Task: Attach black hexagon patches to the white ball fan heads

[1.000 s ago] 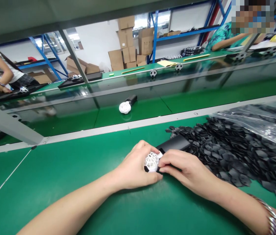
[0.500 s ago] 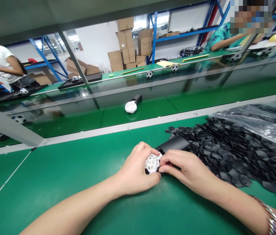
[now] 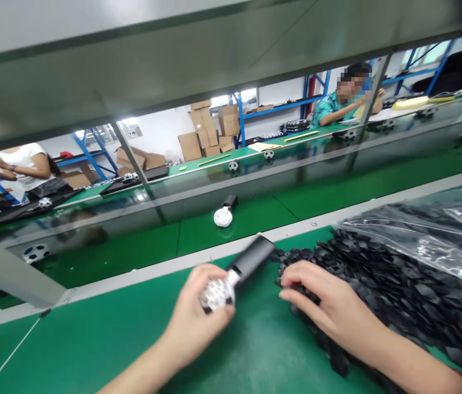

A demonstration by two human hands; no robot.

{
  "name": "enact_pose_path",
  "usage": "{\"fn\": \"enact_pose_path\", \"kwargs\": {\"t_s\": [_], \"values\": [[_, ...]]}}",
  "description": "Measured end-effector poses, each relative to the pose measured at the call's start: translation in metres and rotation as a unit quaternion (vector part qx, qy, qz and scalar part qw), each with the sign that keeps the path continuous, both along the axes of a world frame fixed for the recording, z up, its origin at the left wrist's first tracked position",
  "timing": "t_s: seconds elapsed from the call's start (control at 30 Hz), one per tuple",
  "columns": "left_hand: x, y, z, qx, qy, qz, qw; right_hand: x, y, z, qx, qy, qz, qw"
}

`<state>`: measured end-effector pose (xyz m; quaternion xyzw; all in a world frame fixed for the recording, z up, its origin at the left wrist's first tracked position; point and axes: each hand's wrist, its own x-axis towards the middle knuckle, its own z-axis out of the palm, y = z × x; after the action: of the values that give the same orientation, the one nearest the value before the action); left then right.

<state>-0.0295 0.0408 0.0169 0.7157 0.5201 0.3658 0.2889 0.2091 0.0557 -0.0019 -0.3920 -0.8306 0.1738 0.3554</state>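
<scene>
My left hand [image 3: 200, 314] is closed around a round white lattice piece with soccer-ball markings [image 3: 217, 294], slightly blurred. A black rectangular handle [image 3: 255, 257] joins it through a short white neck and points up and to the right. My right hand [image 3: 325, 303] is at the left edge of a heap of small flat black pieces [image 3: 378, 268]. Its thumb and forefinger are curved and apart, with nothing visible held between them; the other fingers are partly hidden.
A clear plastic bag [image 3: 427, 235] lies over the heap. Beyond the pale metal rail [image 3: 132, 276], another white round piece with a black handle [image 3: 223, 218] rests on the green belt [image 3: 263, 216]. Two people work across the line, near soccer-ball-patterned pieces. A metal post [image 3: 21, 273] stands at left.
My right hand has left the white lattice piece and moved right to the black heap. My left hand has shifted left with the piece. The camera view has tilted up.
</scene>
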Motion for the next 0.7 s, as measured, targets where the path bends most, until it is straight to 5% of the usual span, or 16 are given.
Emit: {"fn": "enact_pose_path", "kwargs": {"t_s": [0.13, 0.3, 0.4, 0.53, 0.7], "values": [[-0.048, 0.074, -0.001, 0.077, 0.123, 0.222, 0.964, 0.016, 0.019, -0.017, 0.054, -0.122, -0.108, 0.985], [-0.075, 0.148, -0.02, 0.076, 0.184, 0.315, 0.928, 0.017, 0.024, -0.03, 0.076, -0.219, -0.169, 0.958], [-0.06, 0.154, -0.022, 0.109, 0.234, 0.298, 0.919, 0.015, 0.023, -0.026, 0.072, -0.248, -0.171, 0.951], [-0.012, 0.162, -0.021, 0.158, 0.29, 0.175, 0.927, 0.015, 0.023, -0.019, 0.048, -0.269, -0.171, 0.947], [0.049, 0.207, -0.037, 0.127, 0.309, 0.084, 0.939, 0.014, 0.022, -0.017, 0.046, -0.245, -0.156, 0.956]]}}
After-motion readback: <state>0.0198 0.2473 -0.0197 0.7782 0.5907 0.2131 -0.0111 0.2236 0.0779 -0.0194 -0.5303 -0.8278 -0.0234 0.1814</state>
